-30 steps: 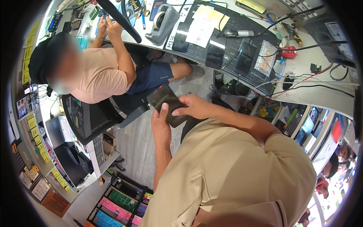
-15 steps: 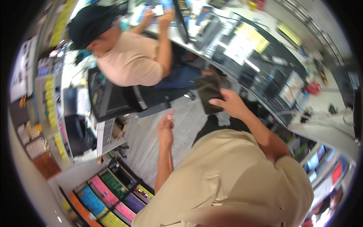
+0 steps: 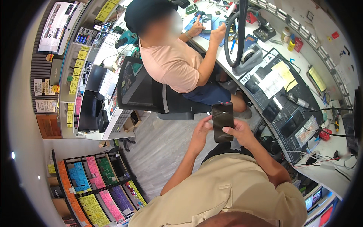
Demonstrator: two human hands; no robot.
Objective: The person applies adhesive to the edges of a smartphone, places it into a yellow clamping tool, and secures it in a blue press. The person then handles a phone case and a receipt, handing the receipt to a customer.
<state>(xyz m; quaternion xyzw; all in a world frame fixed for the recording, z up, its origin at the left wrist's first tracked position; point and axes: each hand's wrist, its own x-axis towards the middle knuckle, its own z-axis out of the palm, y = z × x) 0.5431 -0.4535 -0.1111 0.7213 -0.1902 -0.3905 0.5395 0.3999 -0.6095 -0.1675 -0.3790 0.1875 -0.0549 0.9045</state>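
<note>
A dark smartphone (image 3: 223, 118) with a glossy black screen is held upright before my waist, small red bits showing on its top edge. My right hand (image 3: 242, 133) grips its lower right side, the thumb lying over the screen. At the phone's left edge, my left hand (image 3: 202, 130) has its fingers bent against it; the fingertips partly go out of sight there. Ahead, a seated person in a pink shirt (image 3: 170, 66) and black cap handles another phone (image 3: 206, 23) at the white workbench (image 3: 217, 72).
The person's black office chair (image 3: 141, 89) stands close ahead on the left. On the right, the bench carries a black mat (image 3: 278, 126), papers (image 3: 270, 84) and cables. A rack of coloured cards (image 3: 90, 206) fills the lower left. Grey floor (image 3: 159, 147) lies between.
The phone has turned more upright, its black screen now showing. My left hand has come up and right to its left edge. The view has swung, and the seated person appears farther right.
</note>
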